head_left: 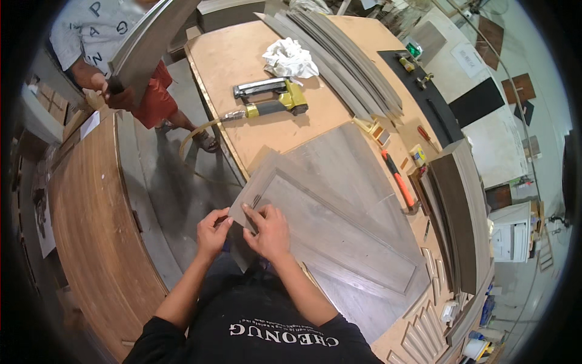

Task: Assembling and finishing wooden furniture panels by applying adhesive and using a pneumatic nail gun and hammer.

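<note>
"How do the hands stand?"

"The left hand (pixel 213 233) is nearly closed, thumb and forefinger brought close together at the edge of the grey framed panel (pixel 342 233); I cannot tell whether they pinch it; the right hand (pixel 270 233) is half open, forefinger laid on the panel's face near its corner, thumb set apart from it, the other fingers curled."

"And where is that panel?"

"Lying across the near part of the table (pixel 212 73), its corner under the hands reaching out past the left edge; there is a small dark slot (pixel 257 199) in its face, just beyond the right forefinger."

"What else lies about?"

"Farther along that left edge, a green-and-black nail gun (pixel 273 100) on its side; just beyond it, a crumpled white cloth (pixel 290 59); toward the table's right edge, a hammer (pixel 399 181) with an orange-and-black handle, well apart from both hands."

"Anyone near?"

"Across the gap from the left edge, a co-worker (pixel 151 91) in red shorts, holding a long board (pixel 148 42)."
</note>
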Demonstrator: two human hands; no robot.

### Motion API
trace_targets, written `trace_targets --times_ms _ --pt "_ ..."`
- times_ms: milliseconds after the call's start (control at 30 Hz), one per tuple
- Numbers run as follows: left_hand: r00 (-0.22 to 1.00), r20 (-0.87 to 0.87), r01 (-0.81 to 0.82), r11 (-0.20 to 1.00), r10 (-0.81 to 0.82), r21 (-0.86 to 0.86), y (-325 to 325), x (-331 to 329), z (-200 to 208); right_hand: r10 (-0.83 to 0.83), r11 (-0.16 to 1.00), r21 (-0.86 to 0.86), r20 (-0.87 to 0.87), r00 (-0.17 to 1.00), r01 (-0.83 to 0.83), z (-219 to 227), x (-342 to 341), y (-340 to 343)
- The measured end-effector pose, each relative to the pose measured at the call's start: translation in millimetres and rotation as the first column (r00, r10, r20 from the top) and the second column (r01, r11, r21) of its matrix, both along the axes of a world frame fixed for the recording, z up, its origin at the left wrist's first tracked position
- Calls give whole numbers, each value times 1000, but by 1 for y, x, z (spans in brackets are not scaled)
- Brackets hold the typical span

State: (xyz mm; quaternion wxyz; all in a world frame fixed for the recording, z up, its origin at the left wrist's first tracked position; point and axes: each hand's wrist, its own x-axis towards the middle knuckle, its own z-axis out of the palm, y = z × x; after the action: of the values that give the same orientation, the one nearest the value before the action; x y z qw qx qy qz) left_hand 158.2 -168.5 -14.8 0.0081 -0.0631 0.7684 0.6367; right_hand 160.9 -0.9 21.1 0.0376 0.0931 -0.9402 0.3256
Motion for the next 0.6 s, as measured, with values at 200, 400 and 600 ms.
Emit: trace_targets --times_ms 200,400,600 --pt "873 -234 174 720 -429 -672 17 -106 59 -12 1000 21 4 1000 12 -15 5 7" --pt "791 -454 -199 528 -411 -825 119 -274 16 10 999 36 54 998 -12 0 9 -3" --pt "880 -62 200 485 -471 -852 116 -283 17 1 1000 -1 88 996 -1 1 10 -2"
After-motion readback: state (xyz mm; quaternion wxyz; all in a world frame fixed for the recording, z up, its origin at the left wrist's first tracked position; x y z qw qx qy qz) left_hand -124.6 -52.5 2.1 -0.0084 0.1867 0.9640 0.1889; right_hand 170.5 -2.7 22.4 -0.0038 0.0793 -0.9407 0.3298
